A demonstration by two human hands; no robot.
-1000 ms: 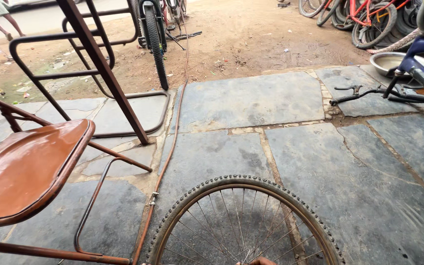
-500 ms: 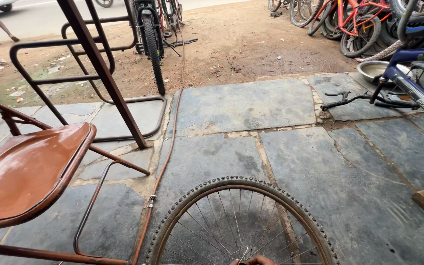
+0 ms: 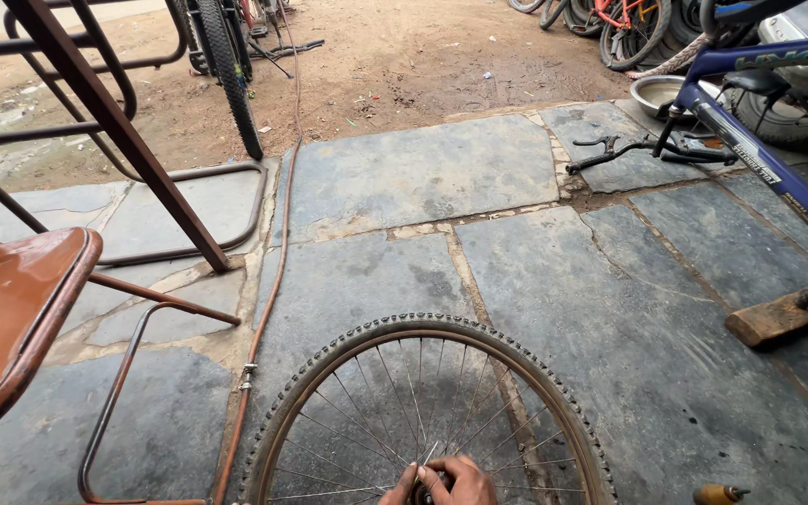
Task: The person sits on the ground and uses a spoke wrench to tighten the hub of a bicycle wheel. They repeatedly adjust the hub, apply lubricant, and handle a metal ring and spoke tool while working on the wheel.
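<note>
One hand (image 3: 446, 482) grips the hub at the centre of the spoked, knobbly-tyred bicycle wheel (image 3: 423, 411), fingers closed; left or right cannot be told. Wheel stands on the grey stone-slab floor (image 3: 516, 262).

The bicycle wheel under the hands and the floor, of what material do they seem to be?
Bicycle wheel: knobbly black tyre, likely rubber; thin shiny spokes and rim, probably metal. Floor: flat grey slabs with irregular joints, apparently stone, matte and dusty.
</note>
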